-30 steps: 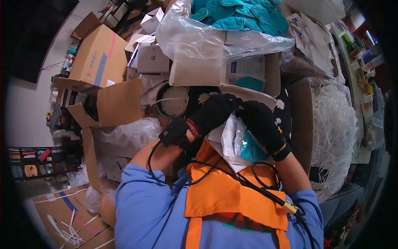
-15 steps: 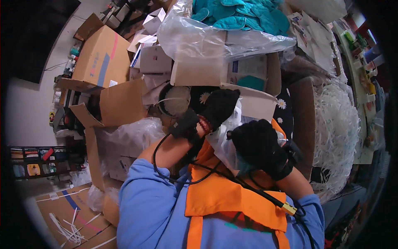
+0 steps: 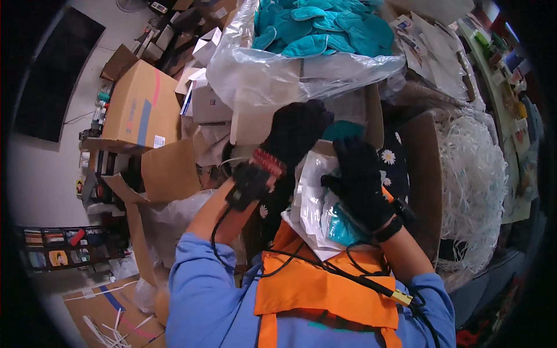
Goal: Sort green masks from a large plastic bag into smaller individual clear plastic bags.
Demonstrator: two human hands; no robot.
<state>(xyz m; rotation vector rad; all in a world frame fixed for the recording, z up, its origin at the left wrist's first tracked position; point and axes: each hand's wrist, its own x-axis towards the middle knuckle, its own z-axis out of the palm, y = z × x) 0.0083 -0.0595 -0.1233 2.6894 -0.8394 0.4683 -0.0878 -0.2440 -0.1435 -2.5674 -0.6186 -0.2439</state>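
My left hand (image 3: 297, 132), in a black glove, reaches over the open small cardboard box (image 3: 249, 124) in front of me. Its fingers are hidden by the back of the hand. Inside that box a teal fabric piece (image 3: 344, 130) shows. My right hand (image 3: 362, 191), also black-gloved, lies against several white and clear plastic packets (image 3: 313, 194) that lean in my lap; its fingers stretch toward the box and the thumb stands apart. Among the packets is a clear one with teal content (image 3: 343, 225).
Teal fabric pieces (image 3: 325, 29) fill a plastic-lined box ahead. At right, a carton holds tangled white strings (image 3: 473, 185). Brown cartons (image 3: 136, 110) stand at left. A black cable (image 3: 325, 264) crosses my orange apron (image 3: 325, 293).
My left hand has left the packets and moved forward over the small box. The right hand has loosened and its fingers stretch forward. The packets and teal content show more now.
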